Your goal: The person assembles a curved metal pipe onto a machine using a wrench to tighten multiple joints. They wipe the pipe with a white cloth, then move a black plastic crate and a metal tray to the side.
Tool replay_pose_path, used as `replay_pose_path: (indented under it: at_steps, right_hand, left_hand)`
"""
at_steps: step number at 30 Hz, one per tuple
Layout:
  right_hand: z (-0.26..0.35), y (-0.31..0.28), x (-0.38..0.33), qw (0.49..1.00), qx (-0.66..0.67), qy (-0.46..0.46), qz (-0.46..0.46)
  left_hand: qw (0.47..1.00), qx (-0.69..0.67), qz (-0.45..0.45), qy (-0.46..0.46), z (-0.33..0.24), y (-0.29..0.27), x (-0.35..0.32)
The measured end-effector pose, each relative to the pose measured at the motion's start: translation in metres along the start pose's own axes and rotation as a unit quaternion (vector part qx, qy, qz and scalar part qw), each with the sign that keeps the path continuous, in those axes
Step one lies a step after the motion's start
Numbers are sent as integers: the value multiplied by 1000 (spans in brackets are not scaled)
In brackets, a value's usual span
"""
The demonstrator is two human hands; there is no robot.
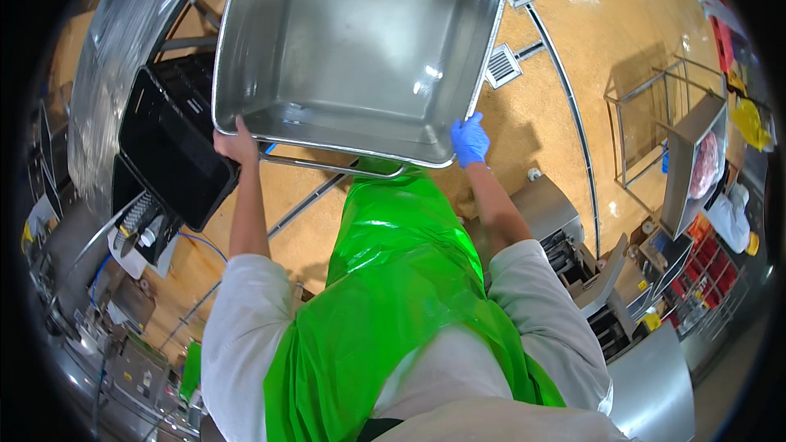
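Note:
A large square stainless steel tub (360,41) is held out in front of me, tilted so that I look into its bare, shiny inside. My left hand (237,147), ungloved, is closed on the near left corner of the rim, thumb over the edge. At the near right corner my right hand (469,140), in a blue glove, grips the rim. A bent metal handle bar (336,167) runs along the tub's near side, between my hands. The tub's underside is hidden.
Black plastic bins (176,147) stand left of the tub, beside a steel table (123,57). On the tan floor are drain grates (503,65) and a long channel (573,119). At right stand a metal frame (634,143), a tray holding pinkish meat (704,165) and steel machinery (565,229).

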State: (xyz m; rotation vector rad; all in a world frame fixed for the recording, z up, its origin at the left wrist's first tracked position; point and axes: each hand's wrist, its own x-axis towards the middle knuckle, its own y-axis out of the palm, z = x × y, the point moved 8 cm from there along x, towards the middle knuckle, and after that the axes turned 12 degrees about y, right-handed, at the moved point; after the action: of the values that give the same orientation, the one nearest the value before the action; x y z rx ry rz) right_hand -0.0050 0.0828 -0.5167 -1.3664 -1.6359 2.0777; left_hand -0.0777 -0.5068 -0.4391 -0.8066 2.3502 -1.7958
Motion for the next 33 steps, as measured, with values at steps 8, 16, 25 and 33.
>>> replay_pose_path:
  at_steps: [8, 16, 25, 33]
  right_hand:
    - [3, -43, 49, 998, -59, -8, 5]
    - [14, -77, 102, 996, -27, -80, 20]
    - [69, -124, 177, 978, 27, -204, 44]
    - [148, -162, 244, 959, 12, -268, 88]
  left_hand:
    - [987, 98, 22, -126, -9, 11, -96]
    - [806, -247, 97, -530, 61, 95, -235]
    - [832, -68, 332, -439, -30, 95, -318]
    - [718, -103, 688, 35, -324, 198, -329]
